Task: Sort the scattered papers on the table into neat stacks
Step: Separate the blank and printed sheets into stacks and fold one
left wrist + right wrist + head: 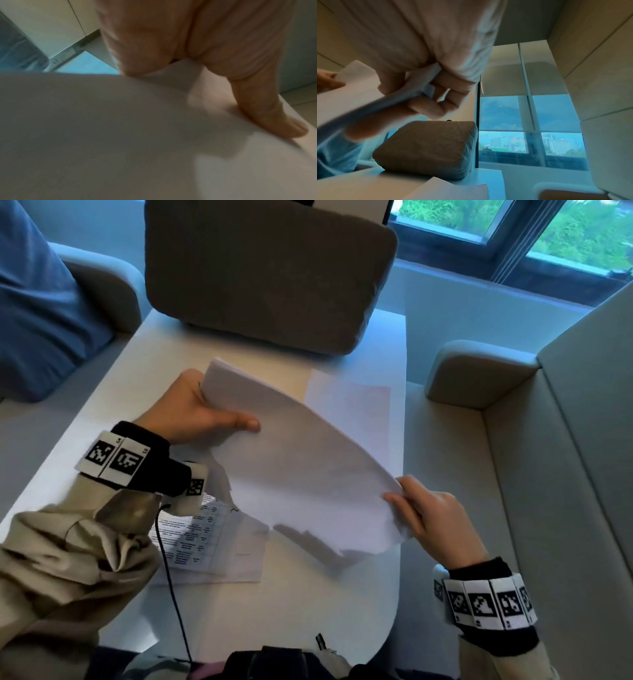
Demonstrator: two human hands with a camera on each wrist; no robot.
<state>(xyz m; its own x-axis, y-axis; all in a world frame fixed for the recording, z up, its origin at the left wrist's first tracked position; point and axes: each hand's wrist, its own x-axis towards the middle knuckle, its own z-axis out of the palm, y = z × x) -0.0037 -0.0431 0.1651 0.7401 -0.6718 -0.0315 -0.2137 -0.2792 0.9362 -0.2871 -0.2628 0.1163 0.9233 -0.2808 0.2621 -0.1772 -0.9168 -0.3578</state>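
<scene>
A bundle of white papers [301, 460] bows upward above the white table [308, 604], held at both ends. My left hand [202, 412] grips its far left corner, thumb lying on top of the sheets [120, 135]. My right hand [424, 515] pinches the near right corner, thumb above and fingers beneath the paper edge [373, 97]. A printed sheet with a table of text [202, 535] lies flat on more paper near my left sleeve. Another pale sheet [352, 412] lies flat at the table's far right.
A brown cushion [267, 268] stands upright at the table's far end. Light sofa seats flank the table, with an armrest [476, 371] on the right and a blue cushion [37, 302] on the left. A black cable [174, 594] runs along my left sleeve.
</scene>
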